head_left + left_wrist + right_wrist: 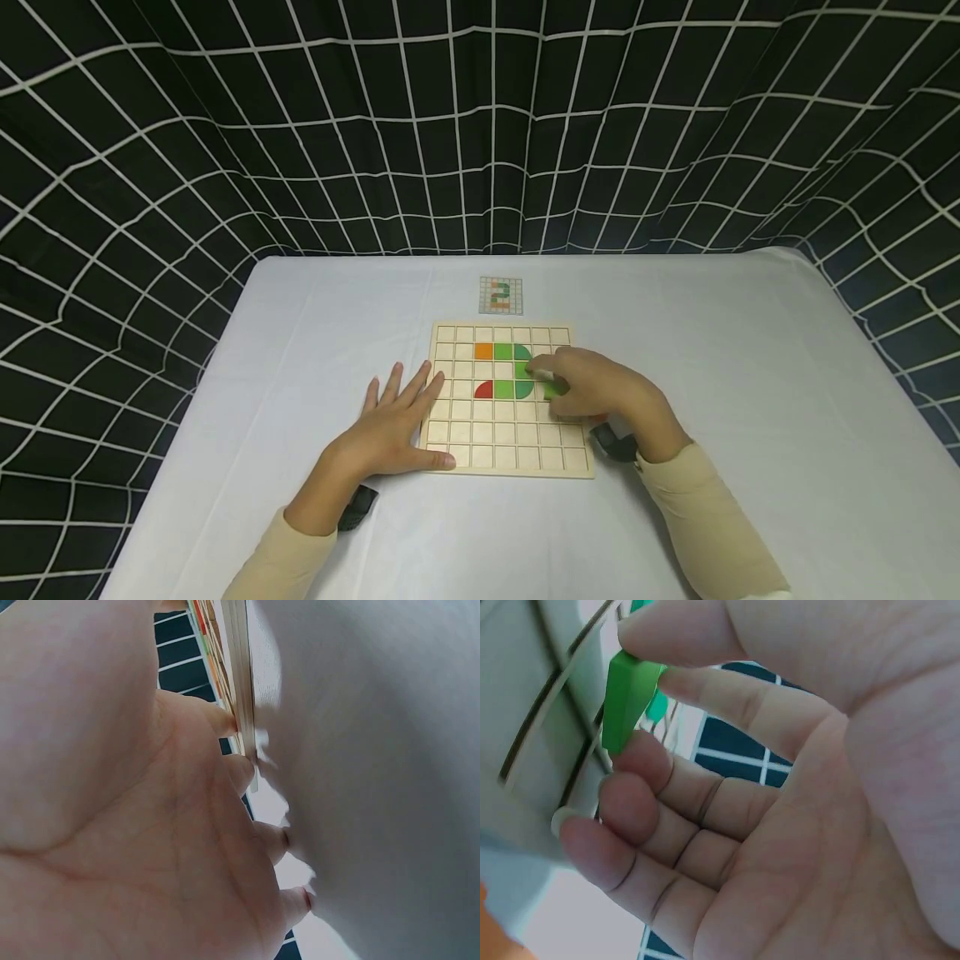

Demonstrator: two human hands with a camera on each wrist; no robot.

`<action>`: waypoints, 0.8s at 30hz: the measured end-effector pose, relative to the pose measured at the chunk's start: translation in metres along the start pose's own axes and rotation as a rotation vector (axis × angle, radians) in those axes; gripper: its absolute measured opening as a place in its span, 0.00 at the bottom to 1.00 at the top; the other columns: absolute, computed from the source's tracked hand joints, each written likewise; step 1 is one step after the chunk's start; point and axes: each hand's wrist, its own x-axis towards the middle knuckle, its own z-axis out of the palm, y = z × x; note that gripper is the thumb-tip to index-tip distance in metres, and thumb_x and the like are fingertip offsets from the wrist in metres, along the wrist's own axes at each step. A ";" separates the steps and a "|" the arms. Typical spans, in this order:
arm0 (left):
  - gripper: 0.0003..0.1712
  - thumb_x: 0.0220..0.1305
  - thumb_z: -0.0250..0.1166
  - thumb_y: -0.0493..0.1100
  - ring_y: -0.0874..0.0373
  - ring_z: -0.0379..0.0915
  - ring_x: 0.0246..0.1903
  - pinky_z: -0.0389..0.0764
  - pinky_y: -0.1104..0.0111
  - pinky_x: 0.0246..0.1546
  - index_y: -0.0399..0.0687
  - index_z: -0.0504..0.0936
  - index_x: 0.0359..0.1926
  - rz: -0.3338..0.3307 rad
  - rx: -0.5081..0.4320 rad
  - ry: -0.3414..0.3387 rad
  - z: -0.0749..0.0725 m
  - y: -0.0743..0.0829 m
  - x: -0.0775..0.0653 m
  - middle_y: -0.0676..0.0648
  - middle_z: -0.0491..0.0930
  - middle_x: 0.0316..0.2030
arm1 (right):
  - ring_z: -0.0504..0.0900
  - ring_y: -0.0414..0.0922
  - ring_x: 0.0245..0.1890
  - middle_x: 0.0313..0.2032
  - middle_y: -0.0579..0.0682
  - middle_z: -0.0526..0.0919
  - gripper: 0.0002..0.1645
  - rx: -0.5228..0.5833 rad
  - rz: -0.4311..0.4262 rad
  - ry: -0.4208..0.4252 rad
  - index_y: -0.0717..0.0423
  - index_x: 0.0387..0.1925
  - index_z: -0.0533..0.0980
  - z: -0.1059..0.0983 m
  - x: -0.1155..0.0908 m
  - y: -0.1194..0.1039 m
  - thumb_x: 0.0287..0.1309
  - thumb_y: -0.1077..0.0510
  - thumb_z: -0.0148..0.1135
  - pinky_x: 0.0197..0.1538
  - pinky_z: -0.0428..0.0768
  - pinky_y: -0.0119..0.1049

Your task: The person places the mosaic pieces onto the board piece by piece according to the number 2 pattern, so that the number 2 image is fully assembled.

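Observation:
A wooden grid board (506, 457) lies on the table. On it, an orange square (483, 351), green squares (503, 389), dark-green rounded tiles (522, 352) and a red rounded tile (484, 390) sit in cells. My left hand (393, 429) is spread with straight fingers over the board's left edge, thumb at its lower-left corner. My right hand (600, 385) is over the board's right side, its index fingertip by a green tile in the grid. Thumb and fingers pinch a green tile (630, 694), tilted above the board in the right wrist view.
A small pattern card (501, 296) showing a coloured 2 lies behind the board. A reddish piece (598, 417) shows partly beneath the right hand. The white-covered table (712, 333) extends to both sides, with a black grid curtain (480, 150) behind.

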 end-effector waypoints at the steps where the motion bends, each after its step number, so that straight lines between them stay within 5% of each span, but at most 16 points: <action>1: 0.67 0.51 0.69 0.74 0.32 0.23 0.75 0.30 0.33 0.66 0.48 0.48 0.80 0.000 0.003 -0.001 0.000 0.000 0.000 0.43 0.37 0.79 | 0.71 0.44 0.27 0.30 0.51 0.72 0.35 -0.018 -0.026 0.006 0.54 0.60 0.78 0.000 0.000 -0.002 0.46 0.70 0.67 0.28 0.72 0.36; 15: 0.67 0.51 0.68 0.75 0.32 0.23 0.74 0.30 0.32 0.66 0.47 0.48 0.80 0.007 0.005 -0.002 -0.002 0.000 -0.002 0.43 0.36 0.79 | 0.68 0.40 0.29 0.25 0.43 0.69 0.10 -0.120 -0.279 0.056 0.54 0.29 0.78 0.022 0.007 -0.026 0.43 0.69 0.66 0.34 0.69 0.35; 24: 0.68 0.50 0.67 0.77 0.34 0.22 0.75 0.30 0.33 0.67 0.50 0.46 0.81 -0.005 0.024 -0.008 0.001 -0.002 0.000 0.45 0.34 0.79 | 0.67 0.39 0.26 0.26 0.43 0.71 0.11 -0.172 -0.278 0.110 0.53 0.32 0.79 0.036 0.010 -0.042 0.44 0.67 0.67 0.30 0.70 0.33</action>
